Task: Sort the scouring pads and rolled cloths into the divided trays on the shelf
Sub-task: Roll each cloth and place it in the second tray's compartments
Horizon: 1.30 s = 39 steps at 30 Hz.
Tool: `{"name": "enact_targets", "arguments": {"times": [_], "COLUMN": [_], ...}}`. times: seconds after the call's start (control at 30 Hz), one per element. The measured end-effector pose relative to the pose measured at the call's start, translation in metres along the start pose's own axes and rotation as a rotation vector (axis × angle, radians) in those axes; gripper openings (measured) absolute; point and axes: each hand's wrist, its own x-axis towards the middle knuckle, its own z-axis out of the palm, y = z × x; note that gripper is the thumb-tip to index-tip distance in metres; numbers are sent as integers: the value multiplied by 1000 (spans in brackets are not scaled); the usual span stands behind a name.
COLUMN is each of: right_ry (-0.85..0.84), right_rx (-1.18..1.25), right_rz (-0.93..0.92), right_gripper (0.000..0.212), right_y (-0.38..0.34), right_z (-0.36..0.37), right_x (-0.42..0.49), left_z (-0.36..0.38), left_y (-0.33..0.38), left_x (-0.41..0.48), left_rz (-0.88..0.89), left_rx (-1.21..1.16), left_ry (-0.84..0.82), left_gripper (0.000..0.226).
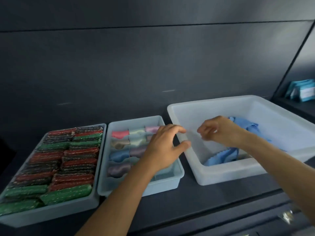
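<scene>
Left hand (162, 145) over divided tray (170, 184) of rolled cloths (119, 155), thumb and fingers spread wide, empty. Right hand (219, 130) above white bin (221, 176), fingers curled (grip unclear). Loose blue cloths (223, 157) in bin; scouring pads (56, 167) filling left tray (51, 213).

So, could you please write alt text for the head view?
The left hand and right hand hover at a white tub holding blue cloths. Beside it sit a divided tray of pastel rolled cloths and a tray of red and green scouring pads.

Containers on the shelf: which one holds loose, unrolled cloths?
The big white bin at the right; the left tray holds scouring pads, the middle tray rolled cloths.
</scene>
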Motion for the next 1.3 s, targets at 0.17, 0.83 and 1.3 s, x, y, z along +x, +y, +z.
{"name": "enact_targets", "arguments": {"times": [0.17,0.83,1.3], "right_ry": [-573,82,190], "right_rx": [-329,693,1039], "right_rz": [143,-252,-324], "right_gripper": [38,29,13], "right_y": [29,-56,-124], "right_z": [5,-67,-46], "right_x": [-9,-3,15], "left_z": [35,-19,-119], "left_y": [18,43,25], "left_x": [22,33,24], "left_rz": [97,-264,-137], "left_rx": [116,-836,-1112], "left_ry": [-145,-15,285], "left_gripper": [27,62,19]}}
